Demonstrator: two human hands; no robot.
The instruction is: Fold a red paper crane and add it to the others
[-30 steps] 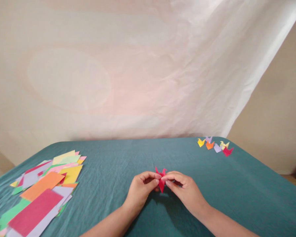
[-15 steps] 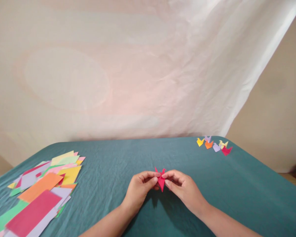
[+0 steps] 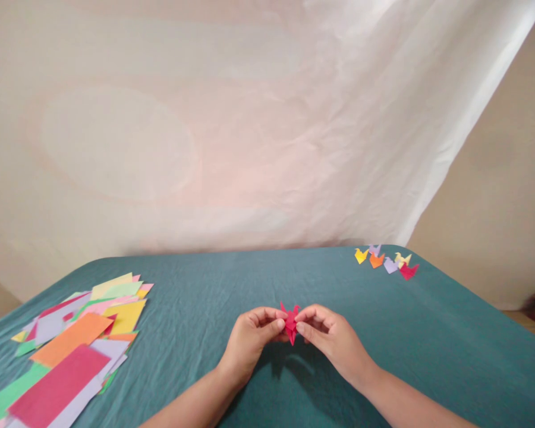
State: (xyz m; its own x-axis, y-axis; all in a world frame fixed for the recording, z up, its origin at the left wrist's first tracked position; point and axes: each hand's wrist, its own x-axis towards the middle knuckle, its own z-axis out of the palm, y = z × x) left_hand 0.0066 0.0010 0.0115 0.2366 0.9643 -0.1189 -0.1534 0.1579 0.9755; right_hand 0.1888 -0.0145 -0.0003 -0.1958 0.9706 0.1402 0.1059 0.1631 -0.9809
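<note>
Between my two hands is a small red origami bird [image 3: 291,326], held just above the green cloth. Two thin points stick up from its top and another points down toward me. My left hand [image 3: 259,336] pinches its left side between thumb and fingers. On the other side, my right hand [image 3: 325,333] grips the right edge with thumb and forefinger. The fingertips cover both side edges of the paper.
A green cloth [image 3: 196,321] covers the table. Coloured paper sheets [image 3: 71,339] lie in a loose overlapping pile at the left. Several small folded paper birds [image 3: 376,260] sit near the far right corner. A pale sheet [image 3: 249,131] hangs behind the table.
The red paper's middle has opened out a little, showing more folds between my fingers. Both hands keep their pinch and have barely shifted.
</note>
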